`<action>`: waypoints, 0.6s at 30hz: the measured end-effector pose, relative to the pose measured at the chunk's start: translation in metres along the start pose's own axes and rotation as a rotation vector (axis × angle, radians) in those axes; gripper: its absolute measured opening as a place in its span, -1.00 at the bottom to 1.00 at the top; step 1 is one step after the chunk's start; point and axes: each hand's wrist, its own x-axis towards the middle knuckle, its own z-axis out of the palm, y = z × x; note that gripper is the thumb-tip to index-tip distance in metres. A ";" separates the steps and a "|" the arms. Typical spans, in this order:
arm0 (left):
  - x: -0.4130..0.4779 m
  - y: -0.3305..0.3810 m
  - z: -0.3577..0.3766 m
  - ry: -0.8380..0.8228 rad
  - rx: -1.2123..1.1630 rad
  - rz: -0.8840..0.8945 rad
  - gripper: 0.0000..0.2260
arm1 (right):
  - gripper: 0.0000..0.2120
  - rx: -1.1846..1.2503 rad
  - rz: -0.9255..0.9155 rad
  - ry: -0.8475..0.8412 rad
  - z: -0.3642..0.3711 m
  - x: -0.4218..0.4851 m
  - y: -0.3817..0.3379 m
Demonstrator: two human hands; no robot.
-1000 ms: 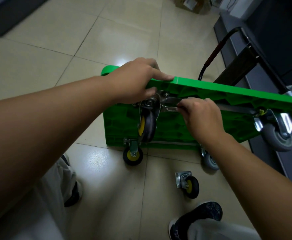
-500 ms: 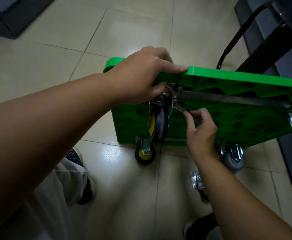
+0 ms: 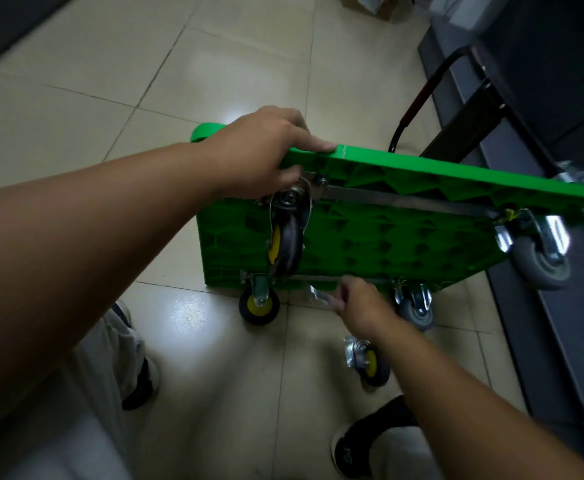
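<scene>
Tiled floor (image 3: 214, 81); left hand (image 3: 259, 150) fingers clasped over green cart (image 3: 405, 237) rim, right hand (image 3: 360, 306) fingers around wrench (image 3: 318, 296).

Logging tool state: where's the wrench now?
Head view, right of centre: the right hand grips the wrench below the lower edge of the green cart, between its yellow-hubbed caster and grey caster.

Green cart (image 3: 405, 244) tipped on edge — wrench (image 3: 319, 298) (blurred) beside it.
</scene>
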 end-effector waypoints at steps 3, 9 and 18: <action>0.000 0.001 0.000 -0.009 -0.010 0.004 -0.52 | -0.76 -0.769 -0.057 -0.255 -0.034 -0.014 0.020; 0.001 0.001 -0.001 -0.002 -0.015 0.004 -0.53 | -0.92 -0.317 -0.342 0.176 -0.069 -0.021 -0.002; 0.001 0.002 -0.001 0.000 0.001 -0.013 -0.53 | -0.94 -0.375 -0.572 0.680 -0.098 -0.001 -0.047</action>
